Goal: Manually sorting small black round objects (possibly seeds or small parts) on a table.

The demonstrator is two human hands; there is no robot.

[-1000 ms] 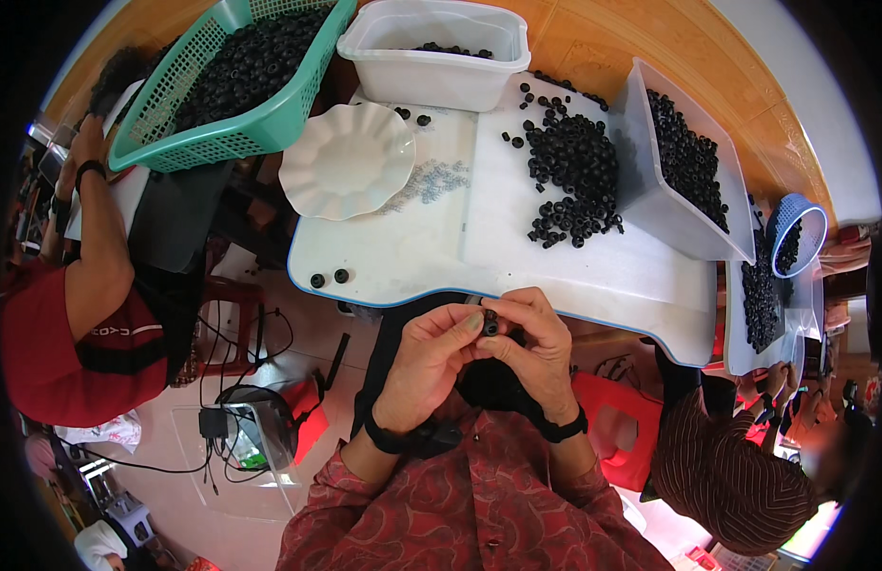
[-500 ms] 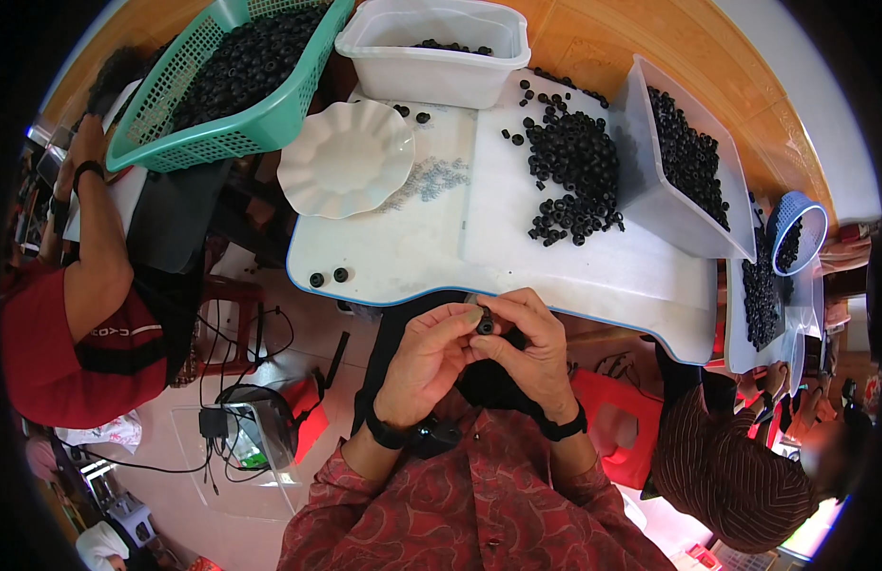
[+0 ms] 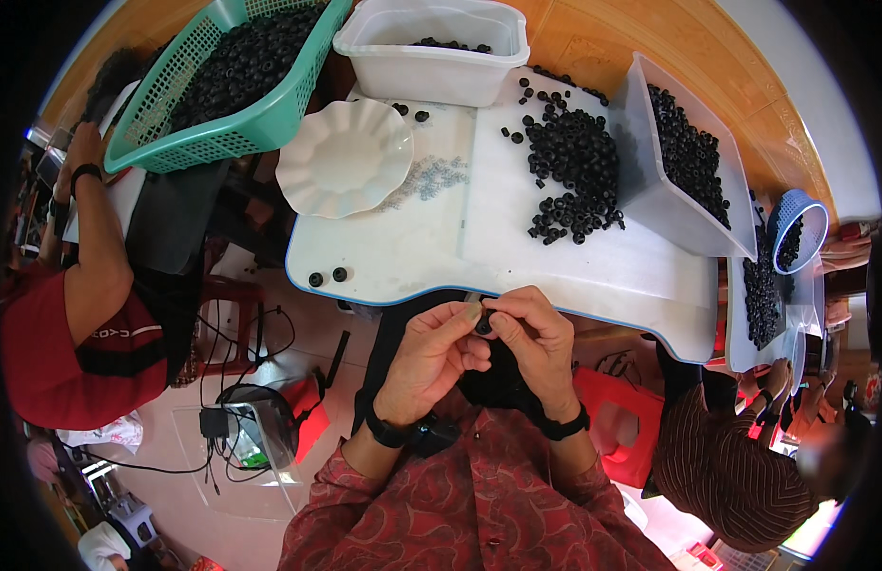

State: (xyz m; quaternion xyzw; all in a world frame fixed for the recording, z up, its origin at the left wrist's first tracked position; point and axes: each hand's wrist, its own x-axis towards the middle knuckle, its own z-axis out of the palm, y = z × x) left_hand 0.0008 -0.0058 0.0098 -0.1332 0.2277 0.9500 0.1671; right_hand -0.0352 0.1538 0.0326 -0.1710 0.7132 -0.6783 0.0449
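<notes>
Just off the front edge of the white table [image 3: 412,252], my two hands meet over a small round black part [image 3: 484,325]. My left hand [image 3: 427,360] pinches it between thumb and fingers, with the other fingers curled. The thumb and forefinger of my right hand [image 3: 539,347] press on it from the other side. Fingers cover much of the part. Two similar black rings [image 3: 340,274] lie by the table's left front edge. A heap of black parts [image 3: 579,157] spreads over the right half, and small clear rings [image 3: 427,181] are scattered near the middle.
A scalloped white plate [image 3: 313,152], a green basket [image 3: 222,133] of black parts and a white tub [image 3: 427,81] stand at the far left and back. A translucent bin [image 3: 650,186] stands right. Co-workers sit on both sides; a red stool [image 3: 641,400] is at right.
My right thumb and fingers have shifted slightly upward on the black part, which appears turned, its open face less visible. My left fingers have uncurled a little below it. The table's contents look unchanged.
</notes>
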